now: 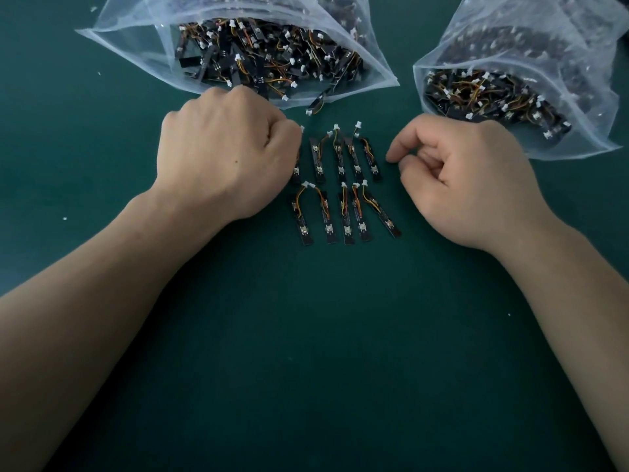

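Small black circuit boards with orange and yellow wires and white plugs lie in two rows on the green mat, an upper row [340, 158] and a lower row [345, 216]. My left hand [224, 155] is curled into a fist at the left end of the upper row. Its fingers close over one more circuit board [295, 173], whose tip and plug stick out from under them. My right hand [466, 178] rests to the right of the rows with loosely curled fingers. It holds nothing, and its forefinger tip is close to the rightmost upper board.
Two open clear plastic bags full of the same boards lie at the back, one [129, 46] behind my left hand and one [578, 107] at the far right. A loose board [318, 102] lies at the left bag's mouth. The green mat [323, 335] reaches toward me.
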Demonstrator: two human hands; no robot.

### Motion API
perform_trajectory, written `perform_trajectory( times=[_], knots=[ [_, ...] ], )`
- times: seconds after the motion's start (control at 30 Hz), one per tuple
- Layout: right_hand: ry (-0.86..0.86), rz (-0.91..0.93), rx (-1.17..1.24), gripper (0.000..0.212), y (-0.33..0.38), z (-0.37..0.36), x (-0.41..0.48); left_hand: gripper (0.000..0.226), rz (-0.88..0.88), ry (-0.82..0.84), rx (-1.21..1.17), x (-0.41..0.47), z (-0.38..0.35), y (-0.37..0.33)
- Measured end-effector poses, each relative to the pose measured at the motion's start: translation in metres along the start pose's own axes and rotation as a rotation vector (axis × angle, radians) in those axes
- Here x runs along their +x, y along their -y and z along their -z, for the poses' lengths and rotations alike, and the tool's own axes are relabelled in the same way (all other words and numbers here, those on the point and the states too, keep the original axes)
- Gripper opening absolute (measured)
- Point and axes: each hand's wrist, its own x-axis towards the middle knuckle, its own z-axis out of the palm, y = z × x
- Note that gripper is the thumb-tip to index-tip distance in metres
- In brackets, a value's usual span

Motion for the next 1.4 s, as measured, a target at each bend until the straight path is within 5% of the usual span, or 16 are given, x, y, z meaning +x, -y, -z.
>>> perform_trajectory(
  times=[0.37,0.6,0.93,1.4],
  knots=[
    [-0.049,-0.106,0.036,0.016,-0.005,-0.002,0.001,0.031,0.034,-0.034,0.087,0.002,0.001,0.007],
    [-0.032,-0.107,0.048,0.017,-0.005,-0.002,0.001,0.016,0.01,0.028,-0.115,0.002,0.005,0.008],
    [-0.022,-0.057,0.057,0.015,-0.007,-0.002,0.0,0.028,-0.047,0.161,-0.325,0.002,0.01,0.004],
    [-0.047,0.029,0.064,0.018,-0.001,-0.001,-0.002,0.035,-0.098,0.256,-0.24,0.002,0.009,0.001]
  ],
)
